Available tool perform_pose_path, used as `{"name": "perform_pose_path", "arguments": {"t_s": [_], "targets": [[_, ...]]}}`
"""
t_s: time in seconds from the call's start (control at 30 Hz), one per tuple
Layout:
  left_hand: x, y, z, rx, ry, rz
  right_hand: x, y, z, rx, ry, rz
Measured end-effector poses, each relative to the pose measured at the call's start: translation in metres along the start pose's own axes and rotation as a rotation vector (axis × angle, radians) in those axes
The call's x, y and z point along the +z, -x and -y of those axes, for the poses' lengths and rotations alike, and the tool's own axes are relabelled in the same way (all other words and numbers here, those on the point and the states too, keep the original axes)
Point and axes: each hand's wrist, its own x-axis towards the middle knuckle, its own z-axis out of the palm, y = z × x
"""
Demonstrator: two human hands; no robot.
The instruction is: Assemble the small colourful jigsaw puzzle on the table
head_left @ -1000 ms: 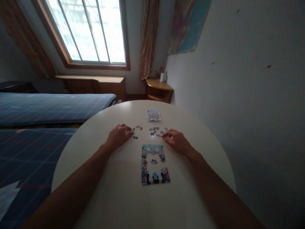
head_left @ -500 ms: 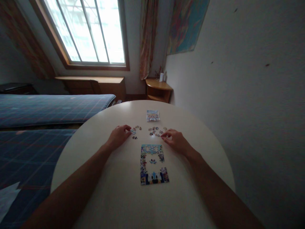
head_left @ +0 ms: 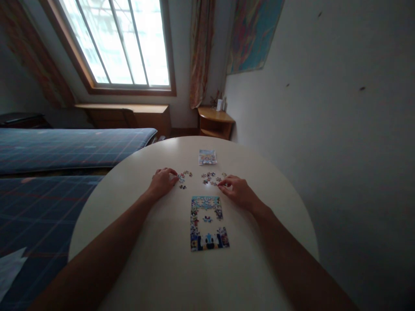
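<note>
A partly assembled jigsaw puzzle (head_left: pixel 194 231) lies on the pale round table, with gaps in its middle and right side. Inside the gap sits a small cluster of joined pieces (head_left: pixel 207 219). Beyond the puzzle, loose jigsaw pieces form a left group (head_left: pixel 186 173) and a right group (head_left: pixel 209 175). My left hand (head_left: pixel 163 181) rests at the edge of the left group, fingers curled together, fingertips at the pieces. At the right group, my right hand (head_left: pixel 236 189) has thumb and forefinger drawn into a pinch by the nearest pieces. Whatever either hand holds is too small to tell.
A small printed picture packet (head_left: pixel 207 157) lies toward the table's far side. Left of the round table (head_left: pixel 155 268) is a bed with a plaid cover (head_left: pixel 48 207). A white wall (head_left: pixel 340 151) runs along the right. A corner shelf (head_left: pixel 215 115) stands behind.
Very little differs. My right hand has shifted slightly left along the loose pieces, and the fingers of my left hand have moved a touch. The puzzle lies as before.
</note>
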Motion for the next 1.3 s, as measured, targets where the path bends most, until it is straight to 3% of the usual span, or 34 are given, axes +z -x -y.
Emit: {"name": "perform_pose_path", "arguments": {"t_s": [0.23, 0.5, 0.77, 0.9, 1.03, 1.17, 1.3], "targets": [[-0.005, 0.008, -0.013, -0.058, 0.257, 0.005, 0.003, 0.001, 0.004, -0.033, -0.027, -0.019], [-0.003, 0.040, -0.062, 0.006, 0.633, 0.160, 0.012, 0.008, 0.036, -0.143, -0.099, -0.113], [0.002, 0.057, -0.085, 0.041, 0.732, 0.269, 0.014, 0.008, 0.042, -0.202, -0.191, -0.106], [0.002, 0.060, -0.084, 0.135, 0.591, 0.259, 0.010, 0.007, 0.035, -0.163, -0.299, -0.055], [0.001, 0.061, -0.077, 0.335, 0.313, 0.226, 0.006, 0.007, 0.024, -0.061, -0.303, 0.067], [-0.001, 0.063, -0.072, 0.605, 0.146, 0.297, 0.008, 0.006, 0.013, 0.000, -0.223, 0.145], [-0.005, 0.065, -0.073, 0.687, 0.073, 0.357, 0.012, 0.006, 0.009, 0.028, -0.188, 0.189]]}}
